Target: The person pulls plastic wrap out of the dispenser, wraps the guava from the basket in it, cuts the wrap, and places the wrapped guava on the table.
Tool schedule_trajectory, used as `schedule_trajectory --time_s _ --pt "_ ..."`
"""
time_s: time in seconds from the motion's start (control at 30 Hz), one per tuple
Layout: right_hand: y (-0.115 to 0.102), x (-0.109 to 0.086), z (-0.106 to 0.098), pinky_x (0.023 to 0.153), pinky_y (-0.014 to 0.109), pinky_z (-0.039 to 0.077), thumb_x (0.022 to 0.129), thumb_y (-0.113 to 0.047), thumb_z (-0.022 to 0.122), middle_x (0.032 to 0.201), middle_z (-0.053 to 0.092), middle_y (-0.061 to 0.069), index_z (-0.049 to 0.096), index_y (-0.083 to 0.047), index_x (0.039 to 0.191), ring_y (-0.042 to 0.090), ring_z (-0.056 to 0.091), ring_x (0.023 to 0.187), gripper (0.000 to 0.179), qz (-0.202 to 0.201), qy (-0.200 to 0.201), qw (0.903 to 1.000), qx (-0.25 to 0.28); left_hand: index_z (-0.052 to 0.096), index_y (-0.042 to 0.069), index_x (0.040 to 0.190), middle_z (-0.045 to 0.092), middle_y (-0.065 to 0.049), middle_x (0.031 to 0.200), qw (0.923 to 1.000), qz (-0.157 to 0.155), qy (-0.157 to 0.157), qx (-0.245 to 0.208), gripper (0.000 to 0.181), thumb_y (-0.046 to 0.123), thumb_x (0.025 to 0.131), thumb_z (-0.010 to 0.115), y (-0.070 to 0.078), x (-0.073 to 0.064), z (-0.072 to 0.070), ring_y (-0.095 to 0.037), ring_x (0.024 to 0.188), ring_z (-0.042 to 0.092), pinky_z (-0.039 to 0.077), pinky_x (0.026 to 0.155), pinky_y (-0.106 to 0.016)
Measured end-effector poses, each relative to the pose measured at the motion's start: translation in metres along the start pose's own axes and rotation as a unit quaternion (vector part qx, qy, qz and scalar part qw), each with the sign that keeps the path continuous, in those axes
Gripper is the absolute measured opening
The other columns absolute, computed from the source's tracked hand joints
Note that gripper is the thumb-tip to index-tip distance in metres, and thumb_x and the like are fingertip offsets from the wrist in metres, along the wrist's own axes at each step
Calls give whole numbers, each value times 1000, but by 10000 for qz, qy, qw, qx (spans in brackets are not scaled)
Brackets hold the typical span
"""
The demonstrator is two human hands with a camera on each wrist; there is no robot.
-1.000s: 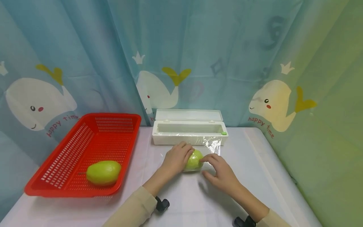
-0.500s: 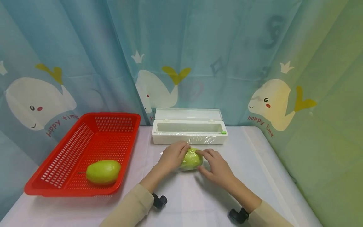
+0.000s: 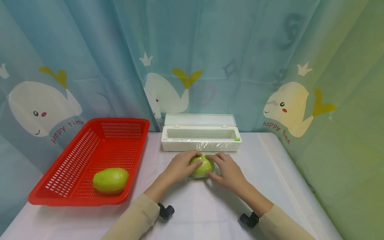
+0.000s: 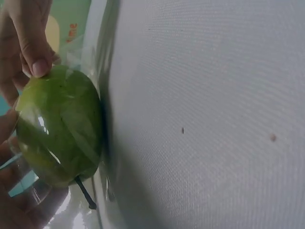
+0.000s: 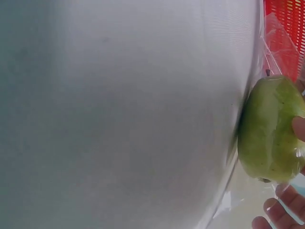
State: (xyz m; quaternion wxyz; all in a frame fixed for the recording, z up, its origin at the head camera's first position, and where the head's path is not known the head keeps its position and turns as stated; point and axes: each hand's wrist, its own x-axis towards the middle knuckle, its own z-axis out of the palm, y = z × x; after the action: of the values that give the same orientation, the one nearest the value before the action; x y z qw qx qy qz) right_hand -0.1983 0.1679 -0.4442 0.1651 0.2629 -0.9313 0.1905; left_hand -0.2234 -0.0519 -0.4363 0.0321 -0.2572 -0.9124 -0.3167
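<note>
A green pear [image 3: 203, 169] lies on its side on the table, with shiny cling film [image 4: 71, 114] over its skin. At its left end my left hand [image 3: 180, 165] holds it, the thumb across its top. My right hand [image 3: 227, 170] has its thumb and fingers about the right end. In the left wrist view the pear's dark stem [image 4: 86, 193] pokes out toward the left hand, and the right thumb [image 4: 40, 67] presses the opposite end. Loose film [image 5: 281, 45] spreads beyond the stem in the right wrist view.
Just behind the hands stands a white cling film box [image 3: 180, 146], lid up, with film over its front and a green slider [image 3: 237, 139] on it. A red basket [image 3: 140, 160] at the left holds another green pear [image 3: 110, 180]. A curtain [image 3: 240, 66] hangs behind.
Film that stretched right of the pear toward the box is now gathered in. My right hand has shifted left, closer round the pear, and my left thumb has come onto its top.
</note>
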Motion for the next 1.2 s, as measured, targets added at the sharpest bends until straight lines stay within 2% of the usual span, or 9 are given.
schedule_trajectory --time_s 0.17,0.27,0.33,0.4,0.5,0.63,0.83,1.0,1.2 --pt "0 6 0 86 44 54 78 -37 83 116 63 8 66 -16 128 27 60 108 57 -89 -43 9999 -95 57 21 136 64 1 133 9999 127 45 -13 37 36 103 55 -4 1 1 -24 121 61 50 98 -48" --pt "-1 10 -1 86 44 55 78 -40 82 117 63 7 67 -15 126 26 62 107 56 -134 -41 9998 -170 53 23 141 60 0 139 9982 398 326 292 38 33 105 50 -3 -4 -1 -27 125 58 50 97 -50" --pt "-1 13 -2 84 43 55 78 -40 82 117 63 6 68 -15 126 25 63 105 56 -131 -59 9997 -189 55 22 139 59 -2 137 9919 784 681 726 38 32 102 56 1 -10 -3 -28 124 58 51 96 -48" --pt "0 15 -3 82 42 55 78 -41 81 117 63 5 67 -15 126 24 63 103 57 -50 -153 9997 -173 58 19 135 58 -5 133 9812 1135 890 1283 42 33 97 65 7 -17 -5 -28 121 57 53 94 -45" --pt "3 18 -5 81 42 55 80 -42 80 116 62 3 66 -15 128 23 63 102 57 167 -381 9991 -27 57 15 137 56 -9 135 9671 1368 764 2003 60 38 85 77 14 -25 -3 -29 118 56 54 92 -43" --pt "10 22 -6 85 44 54 81 -41 79 117 62 4 63 -14 132 23 62 104 60 441 -760 9955 363 46 13 147 48 -12 145 9679 987 179 2304 83 42 79 83 13 -24 3 -33 125 52 54 92 -46" --pt "18 24 -4 96 49 50 75 -33 86 125 59 10 55 -11 139 28 58 115 75 515 -1102 9901 695 43 13 149 49 -14 143 9716 682 106 2265 91 37 73 88 11 -5 8 -34 125 51 51 96 -48" --pt "22 25 2 97 53 49 69 -31 91 132 53 13 48 -16 146 34 54 119 89 555 -888 9926 622 45 15 146 50 -10 141 9751 518 153 2151 90 36 71 89 4 11 11 -34 123 50 50 97 -49" --pt "20 24 7 99 52 48 65 -31 95 136 50 16 36 -21 154 36 53 120 107 277 -243 9990 265 48 19 144 52 -7 141 9823 359 155 1830 83 40 73 87 -7 21 11 -33 122 51 50 96 -48"
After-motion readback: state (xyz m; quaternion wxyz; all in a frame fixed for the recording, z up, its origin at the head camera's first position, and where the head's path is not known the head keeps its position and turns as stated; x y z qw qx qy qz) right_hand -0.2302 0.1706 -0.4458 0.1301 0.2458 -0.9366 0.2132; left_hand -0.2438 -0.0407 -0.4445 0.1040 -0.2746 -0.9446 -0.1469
